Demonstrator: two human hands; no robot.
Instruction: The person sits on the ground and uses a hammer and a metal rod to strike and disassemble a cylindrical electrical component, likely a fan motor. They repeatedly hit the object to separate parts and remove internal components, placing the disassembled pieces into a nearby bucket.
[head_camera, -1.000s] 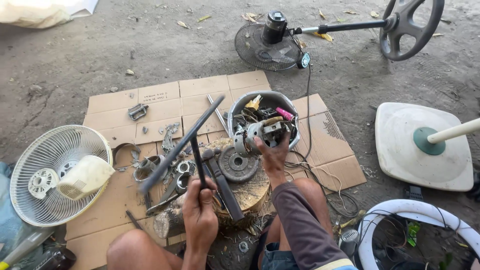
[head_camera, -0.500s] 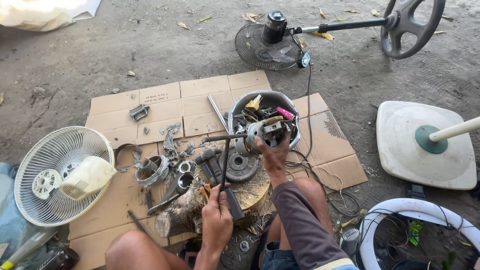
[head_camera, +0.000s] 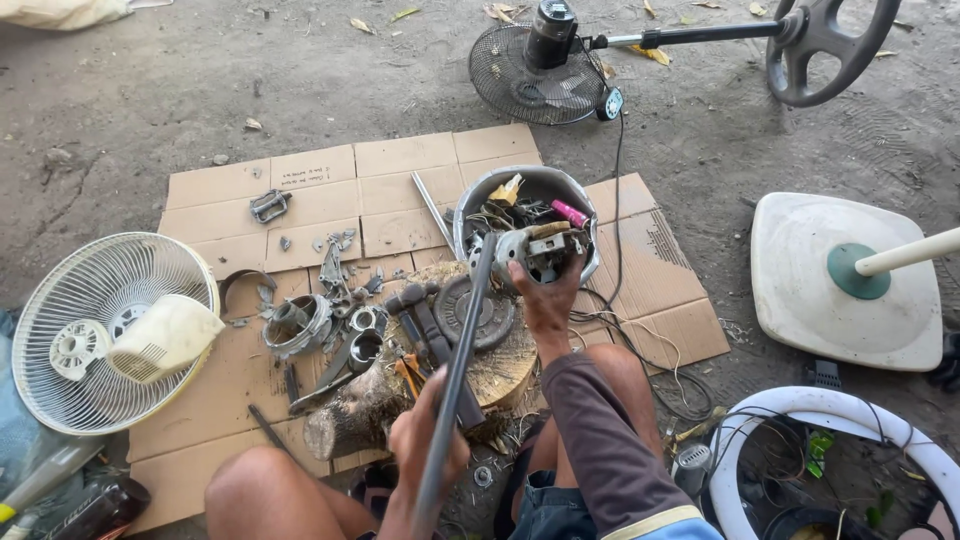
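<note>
Touching rod (head_camera: 455, 370), apparently: motor (head_camera: 535, 252)

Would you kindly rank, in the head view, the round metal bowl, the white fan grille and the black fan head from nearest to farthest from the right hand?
From the right hand:
1. Round metal bowl, just behind the hand.
2. Black fan head, farther back on the ground.
3. White fan grille, far left.

Flattened brown cardboard sheet (head_camera: 400, 190) on grey dirt floor (head_camera: 150, 110); white wire fan grille (head_camera: 100, 290); dull grey metal motor housing (head_camera: 535, 250); dark metal rod (head_camera: 455, 380); cream square fan base (head_camera: 850, 320) with green collar.
</note>
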